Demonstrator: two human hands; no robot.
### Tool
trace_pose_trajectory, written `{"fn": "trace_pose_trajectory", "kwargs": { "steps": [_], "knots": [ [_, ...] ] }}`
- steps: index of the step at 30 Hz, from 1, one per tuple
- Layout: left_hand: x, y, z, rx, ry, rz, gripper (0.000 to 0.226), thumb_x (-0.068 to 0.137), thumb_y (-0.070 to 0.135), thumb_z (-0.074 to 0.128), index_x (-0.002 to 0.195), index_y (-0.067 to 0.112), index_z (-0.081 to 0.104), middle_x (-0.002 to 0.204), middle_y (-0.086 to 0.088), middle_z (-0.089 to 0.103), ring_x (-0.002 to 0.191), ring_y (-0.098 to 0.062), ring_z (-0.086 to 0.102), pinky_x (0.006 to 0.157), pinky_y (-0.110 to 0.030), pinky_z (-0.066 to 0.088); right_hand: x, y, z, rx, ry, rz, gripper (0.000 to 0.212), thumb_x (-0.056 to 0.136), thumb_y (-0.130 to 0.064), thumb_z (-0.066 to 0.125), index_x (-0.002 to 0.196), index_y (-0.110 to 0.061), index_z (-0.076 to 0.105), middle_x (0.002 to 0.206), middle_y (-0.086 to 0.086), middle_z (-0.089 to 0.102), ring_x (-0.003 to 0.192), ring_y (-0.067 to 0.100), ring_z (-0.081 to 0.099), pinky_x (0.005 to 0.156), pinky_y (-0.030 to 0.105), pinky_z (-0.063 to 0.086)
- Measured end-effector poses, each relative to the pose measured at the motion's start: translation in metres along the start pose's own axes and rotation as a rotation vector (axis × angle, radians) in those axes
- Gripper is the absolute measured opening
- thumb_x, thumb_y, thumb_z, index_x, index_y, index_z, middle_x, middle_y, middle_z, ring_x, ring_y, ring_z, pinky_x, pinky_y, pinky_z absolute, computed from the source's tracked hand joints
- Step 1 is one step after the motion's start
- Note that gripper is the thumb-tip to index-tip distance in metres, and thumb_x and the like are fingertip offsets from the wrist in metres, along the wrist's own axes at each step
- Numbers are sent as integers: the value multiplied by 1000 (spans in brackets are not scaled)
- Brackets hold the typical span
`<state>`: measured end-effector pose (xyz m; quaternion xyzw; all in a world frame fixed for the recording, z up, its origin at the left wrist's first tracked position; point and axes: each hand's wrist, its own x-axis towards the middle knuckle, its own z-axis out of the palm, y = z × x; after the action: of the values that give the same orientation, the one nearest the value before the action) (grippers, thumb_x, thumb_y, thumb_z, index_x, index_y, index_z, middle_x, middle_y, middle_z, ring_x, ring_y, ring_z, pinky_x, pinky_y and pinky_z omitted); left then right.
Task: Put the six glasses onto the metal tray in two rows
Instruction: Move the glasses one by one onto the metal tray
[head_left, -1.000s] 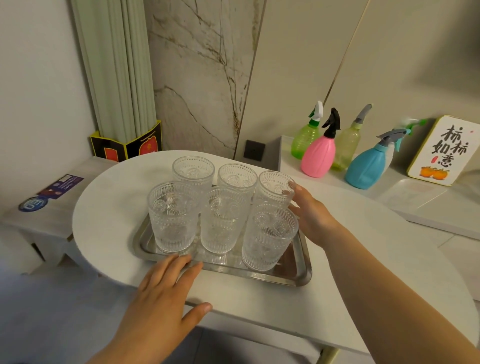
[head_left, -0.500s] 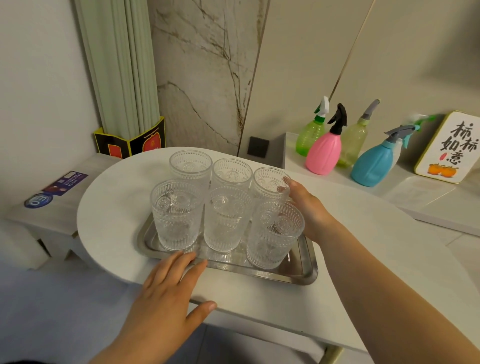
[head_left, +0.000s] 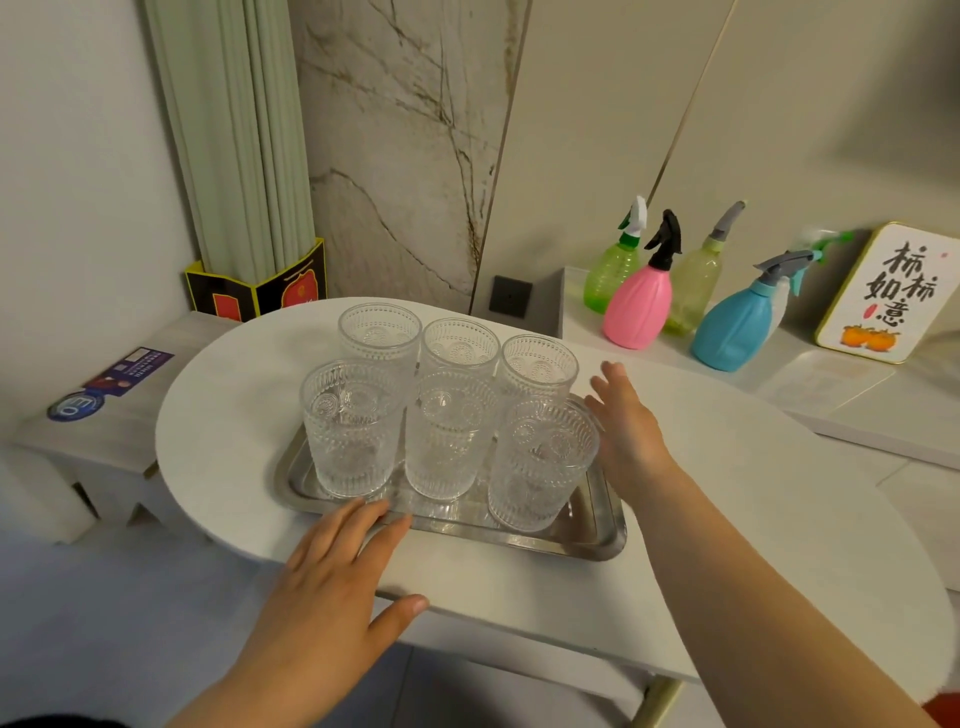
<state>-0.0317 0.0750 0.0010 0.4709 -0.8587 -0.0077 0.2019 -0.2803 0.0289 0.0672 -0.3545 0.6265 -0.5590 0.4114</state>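
Note:
Several clear embossed glasses stand upright on the metal tray (head_left: 597, 540) in two rows of three. The back row runs from the back left glass (head_left: 379, 338) to the back right glass (head_left: 540, 369). The front row runs from the front left glass (head_left: 350, 431) past the front middle glass (head_left: 449, 436) to the front right glass (head_left: 543, 467). My left hand (head_left: 332, 577) lies flat on the table, fingertips touching the tray's near rim. My right hand (head_left: 628, 431) hovers just right of the right-hand glasses, fingers spread, holding nothing.
The tray sits on a rounded white table (head_left: 727, 519) near its front edge. Several spray bottles, among them a pink one (head_left: 641, 306) and a blue one (head_left: 737, 322), stand on a ledge behind right, beside a framed sign (head_left: 893, 296). A low bench (head_left: 104, 415) is at left.
My right hand has let go of the back right glass and drawn away to the right with fingers spread. The left hand stays at the tray's near rim.

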Motion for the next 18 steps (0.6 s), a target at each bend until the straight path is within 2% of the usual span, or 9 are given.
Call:
{"fn": "trace_pose_trajectory", "kwargs": {
  "steps": [2,3,4,6,8,10,12,16,18],
  "knots": [
    [0,2,-4,-9,-32,-17,67,75,58,32,97,8,71,100,-12,71,103,-28,54,57,-40,54,-21,11,-2,81,58,-42,35,95,-35,25,79,-30,56,64,-21,67,62,-10,61,60,8,48],
    [0,3,-7,3,-62,-24,67,76,58,31,96,8,71,99,-12,71,99,-30,62,52,-43,54,-31,20,-1,90,64,-65,39,95,-35,26,73,-30,58,62,-25,66,62,-14,60,59,5,47],
    [0,3,-8,17,-80,-22,67,77,58,32,96,8,71,99,-12,71,94,-31,67,52,-43,55,-41,28,2,70,58,-89,36,95,-36,27,76,-37,58,77,-28,67,75,-15,60,69,5,47],
    [-3,4,-5,13,-67,-13,53,73,50,54,98,5,71,100,-16,71,92,-36,67,62,-45,56,-59,40,8,55,36,-112,26,93,-36,30,106,-48,49,122,-20,53,113,-4,48,99,18,35],
    [-5,6,-3,-35,-82,-35,52,62,35,81,101,3,69,104,-20,69,95,-41,64,71,-50,53,-71,46,14,17,-3,-129,42,93,-31,33,134,-36,30,144,-13,33,128,2,31,107,24,23],
    [-7,4,1,-38,-75,-31,55,59,34,78,103,3,68,107,-20,68,98,-41,63,74,-50,52,-78,44,21,-7,-33,-121,50,93,-26,35,140,-31,17,148,-12,26,129,2,28,107,24,20],
    [-6,3,1,-87,-79,-40,57,64,36,68,110,3,65,116,-19,63,108,-40,57,84,-49,47,-79,40,23,-6,-47,-114,51,94,-26,34,141,-31,16,150,-9,24,131,6,27,111,29,19],
    [-8,1,5,-113,-60,-51,65,72,50,51,117,4,61,125,-19,58,119,-40,49,93,-49,40,-72,35,20,-4,-54,-68,48,94,-29,32,140,-34,16,150,-7,26,135,16,28,113,48,25],
    [-8,2,7,-165,-65,-61,65,78,49,55,130,9,49,141,-13,42,133,-32,31,105,-41,27,-70,36,18,-3,-62,-102,47,95,-26,31,140,-31,18,150,-6,27,135,13,28,113,43,26]
  ]
}}
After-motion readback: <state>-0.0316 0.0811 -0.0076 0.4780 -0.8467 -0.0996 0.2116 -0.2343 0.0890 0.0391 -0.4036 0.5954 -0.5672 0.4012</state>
